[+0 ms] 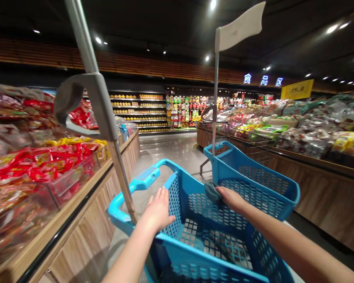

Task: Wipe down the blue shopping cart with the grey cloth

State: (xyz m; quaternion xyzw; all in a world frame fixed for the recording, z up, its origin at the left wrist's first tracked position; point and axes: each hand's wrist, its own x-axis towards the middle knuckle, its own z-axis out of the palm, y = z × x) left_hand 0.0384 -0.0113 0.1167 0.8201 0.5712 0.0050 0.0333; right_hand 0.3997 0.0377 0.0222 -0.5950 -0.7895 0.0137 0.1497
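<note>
A blue plastic shopping cart stands in front of me in a supermarket aisle. My left hand grips the left wall of its basket, fingers outside and thumb inside. My right hand is inside the basket, pressing a grey cloth against the perforated front wall. A grey pole with a hook bracket rises from the cart's left side near my left hand. A second pole carrying a white flag stands at the cart's front.
A wooden display counter with clear bins of red-wrapped snacks runs along the left. Another wooden counter with packaged goods runs along the right. A wire cart stands ahead. Stocked shelves line the far wall beyond the grey floor.
</note>
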